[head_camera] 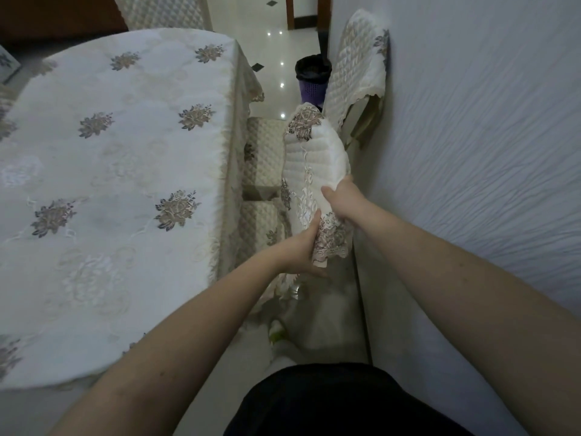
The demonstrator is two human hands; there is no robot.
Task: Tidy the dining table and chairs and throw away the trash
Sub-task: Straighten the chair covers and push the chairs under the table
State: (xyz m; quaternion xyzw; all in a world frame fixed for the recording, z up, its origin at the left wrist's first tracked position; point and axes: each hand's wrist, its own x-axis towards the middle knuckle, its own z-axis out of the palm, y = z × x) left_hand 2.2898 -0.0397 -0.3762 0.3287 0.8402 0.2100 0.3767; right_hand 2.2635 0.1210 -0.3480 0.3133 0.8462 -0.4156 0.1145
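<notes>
Both hands clutch the chair-back cover [314, 171] at its near end — left hand [303, 247] nearer, right hand [341, 199] just beyond — its long axis running away toward the purple trash bin [312, 78].

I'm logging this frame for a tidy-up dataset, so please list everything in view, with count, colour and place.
dining table: one, under a cream tablecloth with grey-brown flowers, left half of view.
chair cover: one, white quilted with floral corners, held up between table and wall.
covered chairs: two cream quilted seats tucked at the table's right edge; one more against the wall; one beyond the table.
trash bin: one, purple with a black liner, on the floor past the chairs.
wall: one, white and textured, right.
floor: glossy white tiles with dark diamonds.
left hand: grips the cover's lower edge.
right hand: grips the cover higher up.
</notes>
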